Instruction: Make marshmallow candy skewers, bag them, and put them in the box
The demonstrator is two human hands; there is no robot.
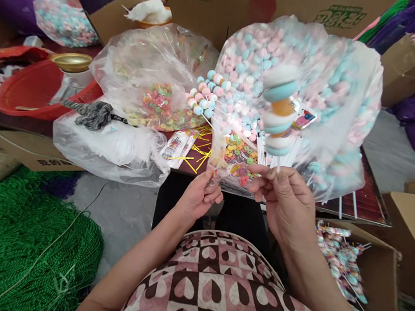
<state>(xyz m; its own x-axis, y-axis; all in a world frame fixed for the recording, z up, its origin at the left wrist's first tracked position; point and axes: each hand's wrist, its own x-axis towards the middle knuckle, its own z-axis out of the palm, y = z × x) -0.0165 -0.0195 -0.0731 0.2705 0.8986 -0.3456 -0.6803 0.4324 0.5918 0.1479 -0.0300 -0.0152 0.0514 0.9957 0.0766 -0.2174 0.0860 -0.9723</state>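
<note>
My right hand [288, 197] pinches the white stick of a marshmallow skewer [282, 106] and holds it upright. Its white-and-blue marshmallows alternate with orange gummy pieces, slightly blurred. Lower and to the left, my left hand [203, 195] is closed in a pinch on a clear plastic wrapper [221, 175] with small coloured print. Behind the hands lie loose gummy rings [238, 149] and a heap of pink, blue and white marshmallows [247, 72] in a large clear bag. Several finished marshmallow skewers [207, 93] lie together left of that heap.
Yellow twist ties [201, 150] and printed wrappers [179, 147] lie on the dark red table. A bag of white sticks [119, 140] and a red basket [31, 88] stand left. Wrapped skewers fill a cardboard box [380, 280] at lower right; green cord [33, 240] covers the left floor.
</note>
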